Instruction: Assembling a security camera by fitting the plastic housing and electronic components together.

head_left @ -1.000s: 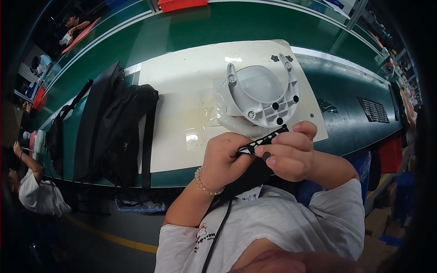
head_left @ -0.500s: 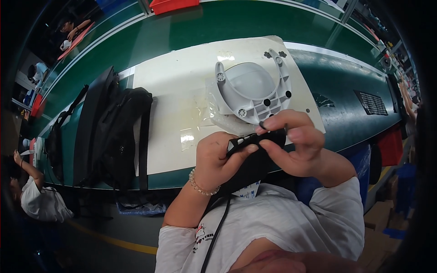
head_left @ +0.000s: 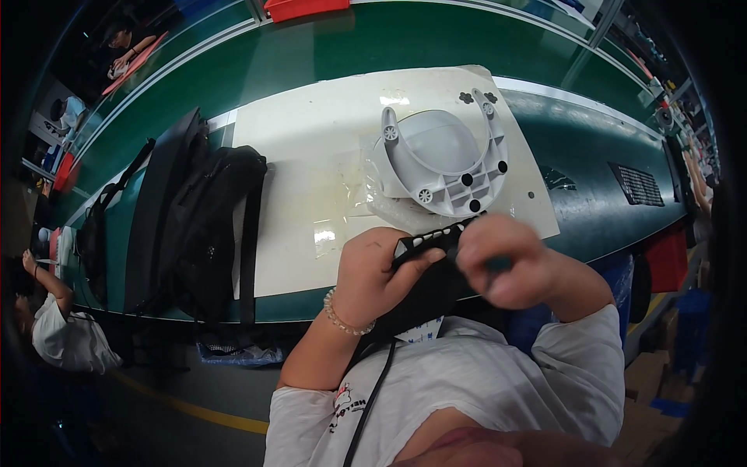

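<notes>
Head view, looking down on a green workbench [head_left: 327, 54] covered in part by a white mat [head_left: 311, 156]. Both hands are raised together just before the near edge of the mat: the left hand [head_left: 372, 274] curls around one end of a black slotted plastic strip [head_left: 433, 237], thumb on top, while the right hand [head_left: 502, 261] closes over its other end, fingers folded and somewhat blurred. The strip hangs in the air between them, just in front of a grey horseshoe-shaped plastic housing [head_left: 445, 159] that lies on clear plastic wrapping [head_left: 366, 187] near the mat's right edge. For this handling, a firm pinch near each end, with the slots kept turned toward the eye, would likely serve best, since a loose hold could let the narrow strip twist. A black backpack [head_left: 198, 226] lies at the mat's left edge. The strip's right end and underside are hidden by the right hand; whether it joins the dark object [head_left: 424, 300] below the hands cannot be told
</notes>
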### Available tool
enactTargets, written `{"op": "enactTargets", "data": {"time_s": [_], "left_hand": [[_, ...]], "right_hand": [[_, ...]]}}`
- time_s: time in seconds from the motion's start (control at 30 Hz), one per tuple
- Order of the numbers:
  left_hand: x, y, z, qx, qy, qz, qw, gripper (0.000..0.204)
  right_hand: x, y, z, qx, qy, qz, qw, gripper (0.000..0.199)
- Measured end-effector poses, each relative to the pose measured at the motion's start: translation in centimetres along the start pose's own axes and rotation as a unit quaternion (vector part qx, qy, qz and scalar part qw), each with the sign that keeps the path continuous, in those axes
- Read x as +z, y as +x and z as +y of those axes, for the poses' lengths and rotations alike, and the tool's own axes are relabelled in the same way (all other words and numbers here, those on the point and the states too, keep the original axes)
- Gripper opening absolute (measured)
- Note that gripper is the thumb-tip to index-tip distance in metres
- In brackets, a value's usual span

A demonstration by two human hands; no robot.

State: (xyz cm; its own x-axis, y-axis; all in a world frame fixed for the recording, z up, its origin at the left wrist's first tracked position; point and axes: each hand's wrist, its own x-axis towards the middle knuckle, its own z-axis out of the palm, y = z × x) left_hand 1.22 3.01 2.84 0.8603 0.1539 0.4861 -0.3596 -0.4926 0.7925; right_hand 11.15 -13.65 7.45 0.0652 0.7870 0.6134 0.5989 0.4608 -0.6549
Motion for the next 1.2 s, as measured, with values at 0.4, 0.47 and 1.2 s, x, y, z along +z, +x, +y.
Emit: {"op": "enactTargets", "data": {"time_s": [0.4,0.47,1.2], "left_hand": [[0.9,0.2,-0.8,0.148,0.068,0.103,0.981,0.025],[1.1,0.0,-1.3,0.144,0.062,0.103,0.982,0.024],[0.9,0.1,-0.7,0.116,0.091,0.084,0.986,0.021]], "right_hand": [[0.0,4.6,0.1,0.177,-0.071,0.077,0.979,0.055],[0.1,4.6,0.0,0.190,-0.087,0.077,0.975,0.054],[-2.2,8.4,2.4,0.194,-0.168,0.083,0.963,0.043]]}}
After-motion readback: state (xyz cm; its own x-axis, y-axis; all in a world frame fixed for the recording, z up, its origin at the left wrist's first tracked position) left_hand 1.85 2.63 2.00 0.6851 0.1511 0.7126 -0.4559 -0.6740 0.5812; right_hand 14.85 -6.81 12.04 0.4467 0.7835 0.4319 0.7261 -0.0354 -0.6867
